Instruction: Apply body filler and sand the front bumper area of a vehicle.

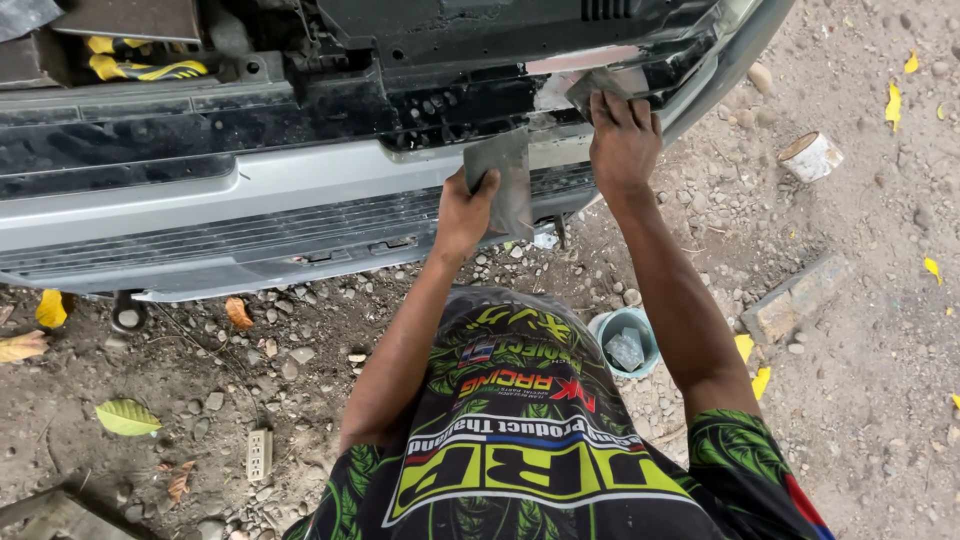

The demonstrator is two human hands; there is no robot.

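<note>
While my right hand (624, 140) presses a small grey sanding sheet (597, 85) flat-fingered onto the silver car bumper (200, 215), my left hand (462, 212) is closed on a flat grey metal spreader plate (503, 180). I judge the plate light, stiff, smooth-faced; best pinched at its lower edge. The sheet looks limp.

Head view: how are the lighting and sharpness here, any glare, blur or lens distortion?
Head view: soft, even daylight with no hard shadows; mild sheen on the silver bumper; left hand and right hand look sharp, without motion blur; the bumper's edge bows, suggesting wide-angle distortion.
</note>
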